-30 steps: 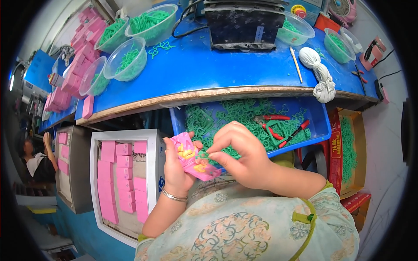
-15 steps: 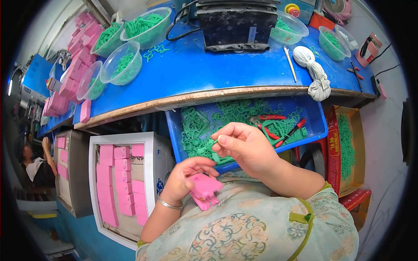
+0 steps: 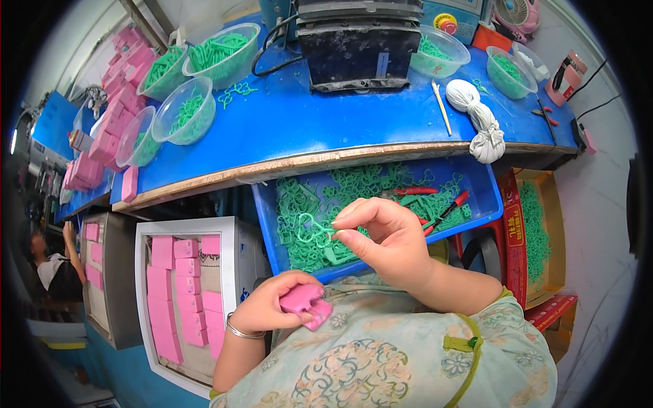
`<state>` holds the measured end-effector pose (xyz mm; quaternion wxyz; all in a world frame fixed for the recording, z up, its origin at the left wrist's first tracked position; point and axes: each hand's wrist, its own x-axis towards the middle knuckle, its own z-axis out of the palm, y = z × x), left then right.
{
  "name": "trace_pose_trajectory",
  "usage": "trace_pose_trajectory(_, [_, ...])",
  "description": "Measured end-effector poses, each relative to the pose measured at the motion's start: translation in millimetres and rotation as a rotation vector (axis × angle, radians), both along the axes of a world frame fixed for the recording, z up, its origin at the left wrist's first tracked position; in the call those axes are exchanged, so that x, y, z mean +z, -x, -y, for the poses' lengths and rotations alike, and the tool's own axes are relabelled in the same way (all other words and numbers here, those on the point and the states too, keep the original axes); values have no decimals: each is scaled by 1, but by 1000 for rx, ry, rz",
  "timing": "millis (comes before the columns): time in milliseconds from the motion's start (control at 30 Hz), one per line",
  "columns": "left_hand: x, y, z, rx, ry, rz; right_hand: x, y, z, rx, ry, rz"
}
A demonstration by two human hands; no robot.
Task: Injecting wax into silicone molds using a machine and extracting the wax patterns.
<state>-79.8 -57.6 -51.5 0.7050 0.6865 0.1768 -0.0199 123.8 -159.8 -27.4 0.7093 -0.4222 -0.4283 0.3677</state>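
My left hand (image 3: 269, 303) is closed around a pink block-shaped mold (image 3: 301, 299), its halves slightly apart, held just in front of my patterned top. To the right and higher, my right hand (image 3: 388, 238) is over the blue tray (image 3: 495, 197), thumb and index fingertips parted. A thin green looped piece (image 3: 311, 228) lies right at those fingertips, above the tray; it looks loose from them. Many similar green pieces (image 3: 354, 178) fill the tray. Red-handled pliers (image 3: 449, 212) lie on them at the tray's right side.
A white-framed box (image 3: 235, 272) with rows of pink blocks stands at left. The blue table (image 3: 286, 126) carries clear bowls (image 3: 183, 112) of green pieces, a black machine (image 3: 357, 51) and a tied white cloth bundle (image 3: 476, 112). A cardboard box (image 3: 537, 231) is at right. Another person (image 3: 58, 265) sits far left.
My right thumb and index finger have parted, and the green piece now shows beyond their tips. My left hand has closed more firmly around the pink mold, which has turned and dropped slightly.
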Motion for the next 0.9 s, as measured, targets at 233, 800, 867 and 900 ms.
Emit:
trace_pose_trajectory(233, [-19, -1, 7, 459, 661, 184, 0, -1, -1, -21, -35, 46])
trace_pose_trajectory(800, [-22, -9, 16, 533, -166, 118, 18, -51, -3, -457, -186, 512])
trace_pose_trajectory(867, [-28, -11, 19, 598, -260, 124, 30, -79, -7, -647, -242, 620])
trace_pose_trajectory(900, [-30, -11, 19, 593, -258, 130, 38, -102, -12, -772, -264, 683])
